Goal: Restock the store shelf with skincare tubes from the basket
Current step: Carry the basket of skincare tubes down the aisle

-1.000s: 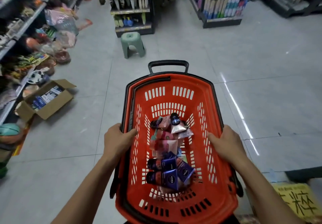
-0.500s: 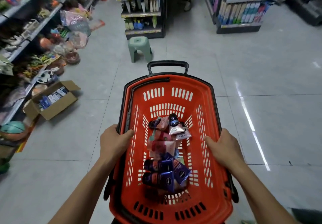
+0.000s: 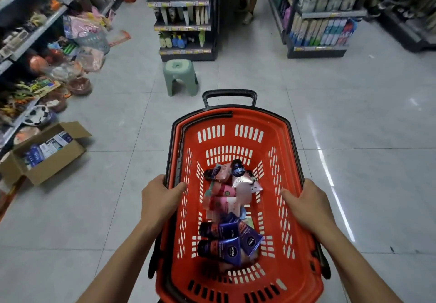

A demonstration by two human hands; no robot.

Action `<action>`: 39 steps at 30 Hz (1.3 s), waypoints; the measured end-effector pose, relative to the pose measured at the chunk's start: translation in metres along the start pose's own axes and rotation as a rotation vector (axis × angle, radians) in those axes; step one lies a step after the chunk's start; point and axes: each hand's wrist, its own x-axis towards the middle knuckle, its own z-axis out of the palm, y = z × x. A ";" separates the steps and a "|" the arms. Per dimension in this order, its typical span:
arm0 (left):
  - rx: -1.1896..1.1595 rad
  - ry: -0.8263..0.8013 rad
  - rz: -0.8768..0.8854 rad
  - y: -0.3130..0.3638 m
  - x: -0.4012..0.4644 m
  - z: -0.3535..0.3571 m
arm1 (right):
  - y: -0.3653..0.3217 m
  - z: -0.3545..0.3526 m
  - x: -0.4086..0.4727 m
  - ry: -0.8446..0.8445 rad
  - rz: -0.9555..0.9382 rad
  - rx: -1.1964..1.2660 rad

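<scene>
A red basket is carried over the tiled floor of a store aisle, held by both sides. The left hand has its grip clenched round the basket's left rim, thumb hooked over the edge to the inside; the right hand grasps the right rim the same way, thumb inside. The skincare tubes lie loose in a heap on the basket's bottom, between the two hands: pink and white ones toward the far end, dark blue ones nearer the person. A black handle stands up at the basket's far end. Just beyond it on the floor is a small green stool, set before a dark shelf unit stocked with goods. To the left, an open cardboard box with packs inside sits on the floor beside a crowded shelf. Another shelf of bottles stands at the far right.
</scene>
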 end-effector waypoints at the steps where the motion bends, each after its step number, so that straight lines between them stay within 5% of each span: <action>1: 0.007 -0.008 0.010 0.009 0.021 -0.001 | -0.012 0.000 0.013 0.019 0.003 0.004; 19: 0.037 -0.091 0.116 0.121 0.252 0.004 | -0.141 0.004 0.188 0.132 0.059 0.056; 39: 0.051 0.015 0.022 0.286 0.394 0.153 | -0.159 -0.106 0.455 0.011 -0.005 0.060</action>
